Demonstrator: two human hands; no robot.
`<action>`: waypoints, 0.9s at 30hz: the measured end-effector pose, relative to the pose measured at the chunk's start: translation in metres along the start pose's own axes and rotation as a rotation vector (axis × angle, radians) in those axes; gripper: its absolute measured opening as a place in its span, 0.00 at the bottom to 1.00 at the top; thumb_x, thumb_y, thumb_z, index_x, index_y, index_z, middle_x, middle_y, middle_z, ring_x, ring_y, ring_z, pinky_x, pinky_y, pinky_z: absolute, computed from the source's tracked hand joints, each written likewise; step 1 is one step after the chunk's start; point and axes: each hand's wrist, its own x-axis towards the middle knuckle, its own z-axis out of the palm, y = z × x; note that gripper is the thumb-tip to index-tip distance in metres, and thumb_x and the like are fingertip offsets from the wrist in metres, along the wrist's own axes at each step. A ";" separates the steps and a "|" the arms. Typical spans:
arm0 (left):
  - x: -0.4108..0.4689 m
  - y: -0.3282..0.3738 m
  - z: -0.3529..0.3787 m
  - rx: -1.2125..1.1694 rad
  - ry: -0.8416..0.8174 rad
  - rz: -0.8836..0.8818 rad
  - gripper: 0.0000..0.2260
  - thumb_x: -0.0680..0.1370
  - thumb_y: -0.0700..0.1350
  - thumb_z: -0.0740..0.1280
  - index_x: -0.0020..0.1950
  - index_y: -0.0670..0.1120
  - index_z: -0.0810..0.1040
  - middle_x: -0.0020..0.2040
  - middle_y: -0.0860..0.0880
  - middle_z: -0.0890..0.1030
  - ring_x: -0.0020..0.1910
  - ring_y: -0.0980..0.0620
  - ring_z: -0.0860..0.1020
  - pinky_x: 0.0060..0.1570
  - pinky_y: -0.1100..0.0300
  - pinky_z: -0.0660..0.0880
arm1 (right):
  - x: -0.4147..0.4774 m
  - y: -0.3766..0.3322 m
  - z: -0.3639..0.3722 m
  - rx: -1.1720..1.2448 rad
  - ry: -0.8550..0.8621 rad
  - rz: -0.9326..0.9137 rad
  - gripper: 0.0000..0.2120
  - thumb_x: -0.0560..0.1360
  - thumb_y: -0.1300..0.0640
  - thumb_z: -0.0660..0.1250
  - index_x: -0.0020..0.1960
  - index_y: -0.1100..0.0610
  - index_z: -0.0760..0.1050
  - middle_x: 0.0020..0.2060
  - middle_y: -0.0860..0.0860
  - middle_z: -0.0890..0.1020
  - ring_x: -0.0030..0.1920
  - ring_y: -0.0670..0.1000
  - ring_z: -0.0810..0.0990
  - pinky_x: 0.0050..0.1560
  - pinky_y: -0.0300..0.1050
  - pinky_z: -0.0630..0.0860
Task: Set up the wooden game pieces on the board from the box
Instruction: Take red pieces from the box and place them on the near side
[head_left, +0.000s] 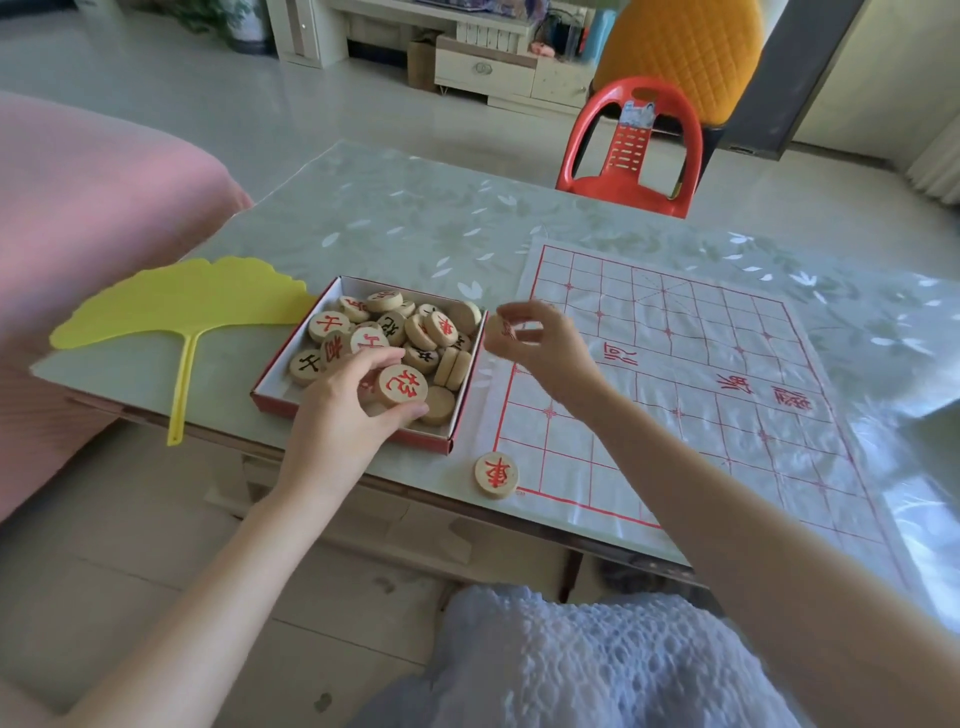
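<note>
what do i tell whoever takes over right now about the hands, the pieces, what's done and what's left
Left hand: in the box, gripping a red-marked disc.
Right hand: pinches a second disc in the air by the left edge of the board.
Done: one placed disc lies at the board's near left corner.
Left: the pile in the box, red and black marks, plus the two discs in the hands.
</note>
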 end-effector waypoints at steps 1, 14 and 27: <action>-0.002 0.003 0.002 0.001 -0.006 -0.004 0.23 0.65 0.47 0.77 0.59 0.49 0.78 0.54 0.54 0.80 0.53 0.56 0.77 0.54 0.67 0.71 | -0.015 0.002 -0.009 -0.017 -0.018 -0.005 0.18 0.71 0.56 0.72 0.59 0.58 0.74 0.56 0.52 0.74 0.52 0.48 0.77 0.47 0.34 0.76; -0.011 0.038 0.036 -0.017 -0.114 0.018 0.22 0.66 0.47 0.76 0.59 0.50 0.76 0.53 0.54 0.81 0.51 0.57 0.77 0.51 0.68 0.73 | -0.122 0.049 -0.019 -0.432 -0.219 -0.004 0.31 0.69 0.58 0.71 0.69 0.53 0.63 0.57 0.50 0.72 0.60 0.49 0.71 0.61 0.38 0.68; 0.022 0.051 0.122 0.058 -0.309 0.041 0.22 0.67 0.47 0.75 0.60 0.49 0.76 0.55 0.50 0.79 0.56 0.52 0.74 0.58 0.59 0.72 | -0.124 0.070 -0.076 -0.237 0.046 0.097 0.28 0.70 0.48 0.70 0.68 0.47 0.65 0.62 0.43 0.71 0.60 0.43 0.68 0.59 0.38 0.63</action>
